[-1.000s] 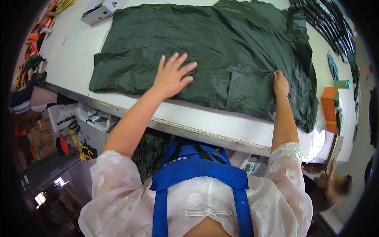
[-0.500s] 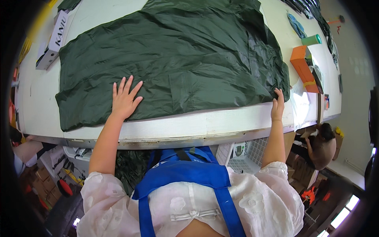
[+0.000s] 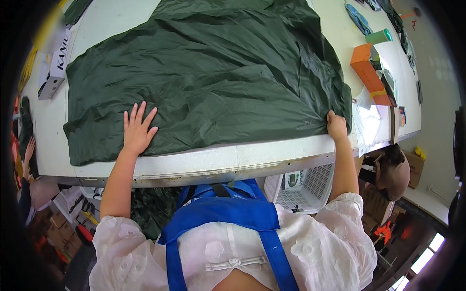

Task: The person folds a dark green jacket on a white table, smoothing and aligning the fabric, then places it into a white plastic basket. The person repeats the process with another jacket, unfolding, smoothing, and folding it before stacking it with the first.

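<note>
A large dark green sheet of thin, creased fabric (image 3: 208, 82) is spread over the white table (image 3: 252, 150). Fingers spread, my left hand (image 3: 138, 129) lies flat on the cloth near its lower left part. At the lower right corner, my right hand (image 3: 337, 125) is closed on the fabric's edge, and creases run from that grip up into the sheet. The fingertips of the right hand are partly hidden.
An orange box (image 3: 371, 72), a green roll (image 3: 378, 37) and clear plastic (image 3: 367, 119) lie to the right. A white box (image 3: 54, 70) stands at left. Below the table is a white basket (image 3: 306, 189). Other people are at far left (image 3: 30, 150) and right (image 3: 391, 172).
My right hand has closed from open fingers into a grip on the fabric's corner. My left hand has shifted slightly left, still flat. A person's hand has appeared at far left.
</note>
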The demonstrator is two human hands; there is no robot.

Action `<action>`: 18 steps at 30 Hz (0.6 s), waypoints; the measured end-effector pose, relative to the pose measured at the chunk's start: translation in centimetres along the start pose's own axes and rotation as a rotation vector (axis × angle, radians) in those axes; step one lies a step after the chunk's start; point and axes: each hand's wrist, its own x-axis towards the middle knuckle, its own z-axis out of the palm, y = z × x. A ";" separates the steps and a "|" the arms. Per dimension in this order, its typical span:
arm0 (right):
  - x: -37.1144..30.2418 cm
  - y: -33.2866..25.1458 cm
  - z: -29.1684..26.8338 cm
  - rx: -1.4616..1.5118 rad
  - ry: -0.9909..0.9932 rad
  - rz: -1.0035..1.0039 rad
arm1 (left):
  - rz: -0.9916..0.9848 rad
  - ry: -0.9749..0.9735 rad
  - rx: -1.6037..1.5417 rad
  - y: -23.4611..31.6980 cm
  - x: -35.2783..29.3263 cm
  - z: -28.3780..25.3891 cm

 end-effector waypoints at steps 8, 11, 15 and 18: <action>2.4 -23.1 -4.9 0.394 0.352 -0.253 | 0.019 0.028 -0.039 0.8 -0.5 -1.3; 2.4 -33.1 -1.3 0.144 0.123 -0.321 | -0.008 -0.006 -0.117 0.5 -1.3 0.2; 1.4 -33.0 1.7 -0.032 0.064 -0.296 | 0.031 0.042 -0.239 2.2 -4.3 1.2; -0.1 -31.3 2.1 -0.085 0.020 -0.296 | 0.079 0.085 -0.287 -1.7 -6.4 1.0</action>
